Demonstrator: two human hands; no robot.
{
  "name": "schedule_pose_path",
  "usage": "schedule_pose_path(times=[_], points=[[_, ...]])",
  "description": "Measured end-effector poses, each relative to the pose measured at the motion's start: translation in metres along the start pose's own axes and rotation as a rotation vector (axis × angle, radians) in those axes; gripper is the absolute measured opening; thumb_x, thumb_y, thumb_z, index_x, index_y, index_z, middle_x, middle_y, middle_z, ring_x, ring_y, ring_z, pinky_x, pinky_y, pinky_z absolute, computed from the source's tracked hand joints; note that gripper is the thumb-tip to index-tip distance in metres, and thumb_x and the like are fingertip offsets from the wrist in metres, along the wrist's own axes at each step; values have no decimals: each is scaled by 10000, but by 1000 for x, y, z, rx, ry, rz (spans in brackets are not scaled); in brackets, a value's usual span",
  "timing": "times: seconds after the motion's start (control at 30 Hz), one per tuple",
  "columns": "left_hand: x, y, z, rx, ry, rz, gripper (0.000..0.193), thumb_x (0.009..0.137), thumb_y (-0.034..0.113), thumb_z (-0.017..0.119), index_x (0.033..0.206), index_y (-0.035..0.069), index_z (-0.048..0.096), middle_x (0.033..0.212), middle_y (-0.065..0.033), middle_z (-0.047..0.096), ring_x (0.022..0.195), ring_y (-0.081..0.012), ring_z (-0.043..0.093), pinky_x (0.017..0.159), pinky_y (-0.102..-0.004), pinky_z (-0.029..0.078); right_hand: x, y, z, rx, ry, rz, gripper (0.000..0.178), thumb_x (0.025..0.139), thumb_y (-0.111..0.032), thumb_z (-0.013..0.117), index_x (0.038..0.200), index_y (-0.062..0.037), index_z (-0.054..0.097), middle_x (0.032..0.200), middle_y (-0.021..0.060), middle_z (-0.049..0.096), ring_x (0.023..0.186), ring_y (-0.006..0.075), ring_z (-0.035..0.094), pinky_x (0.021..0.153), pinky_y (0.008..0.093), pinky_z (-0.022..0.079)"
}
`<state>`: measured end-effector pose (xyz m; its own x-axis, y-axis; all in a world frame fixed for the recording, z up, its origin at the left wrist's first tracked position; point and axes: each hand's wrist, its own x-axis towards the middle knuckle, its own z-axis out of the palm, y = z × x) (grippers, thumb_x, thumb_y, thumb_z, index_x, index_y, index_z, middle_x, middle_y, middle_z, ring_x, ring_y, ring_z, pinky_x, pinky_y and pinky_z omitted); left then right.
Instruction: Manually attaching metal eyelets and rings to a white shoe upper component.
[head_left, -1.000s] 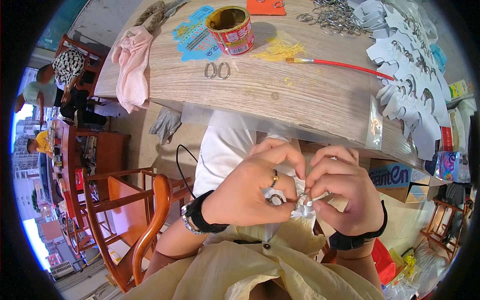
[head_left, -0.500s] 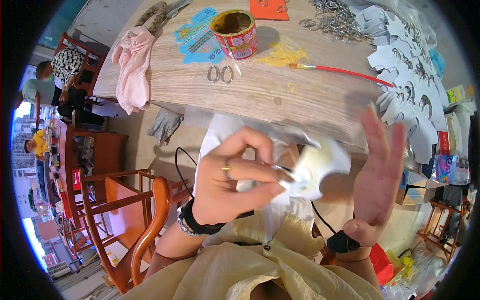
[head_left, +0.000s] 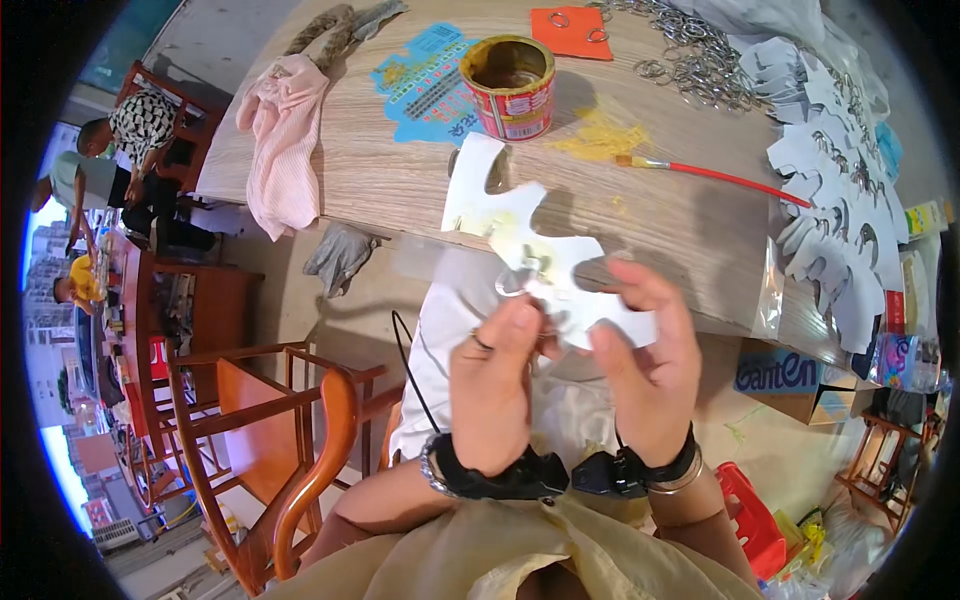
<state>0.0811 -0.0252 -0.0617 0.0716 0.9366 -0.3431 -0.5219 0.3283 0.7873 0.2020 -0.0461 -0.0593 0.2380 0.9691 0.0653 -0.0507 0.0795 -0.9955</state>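
Both my hands hold a white scalloped cut-out piece [head_left: 535, 245], flat and card-like, over my lap at the table's near edge. Yellowish smears mark its middle. My left hand [head_left: 492, 390] is closed in a pinch at its lower edge, close to a metal ring [head_left: 511, 283]; whether the fingers also grip the ring, I cannot tell. My right hand [head_left: 655, 375] has thumb and fingers closed on the right end. The piece's upper end partly covers oval metal rings lying on the tabletop.
On the wooden table [head_left: 380, 190] stand a red can [head_left: 510, 110] with brown stuff inside, a red-handled brush [head_left: 720, 177] and a pink cloth [head_left: 285, 160]. Metal rings [head_left: 700, 65] are heaped at the back right. Stacked white cut-outs [head_left: 835, 240] line the right side. A wooden chair [head_left: 330, 440] stands left.
My right hand has come in from the right and taken hold of the white piece. The piece, blurred and in my left hand before, is now spread out. The view has shifted slightly.
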Motion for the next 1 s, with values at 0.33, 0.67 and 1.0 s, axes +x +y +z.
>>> schedule_pose_path(times=[0.33,0.67,1.0], points=[[-11,7,3,712,-639,-279,381,845,49,607,1218,-2,550,958,-53,668,843,-136,595,779,-289,463,22,-14,-57,-47,140,99,349,815,30,618,1132,-1,476,929,26,562,826,65,534,741,198,433],[34,40,22,1298,-527,774,292,680,-4,690,960,79,689,961,-83,638,840,-245,606,730,-323,480,35,-17,-60,-1052,127,-316,304,709,32,673,999,-28,600,941,105,573,772,254,593,676,313,482],[69,31,25,1392,-605,774,230,661,-31,683,874,51,659,993,-65,628,799,-237,625,686,-321,505,38,-6,-40,-719,-80,-231,196,684,55,678,842,-8,582,964,102,549,728,226,597,634,303,484]])
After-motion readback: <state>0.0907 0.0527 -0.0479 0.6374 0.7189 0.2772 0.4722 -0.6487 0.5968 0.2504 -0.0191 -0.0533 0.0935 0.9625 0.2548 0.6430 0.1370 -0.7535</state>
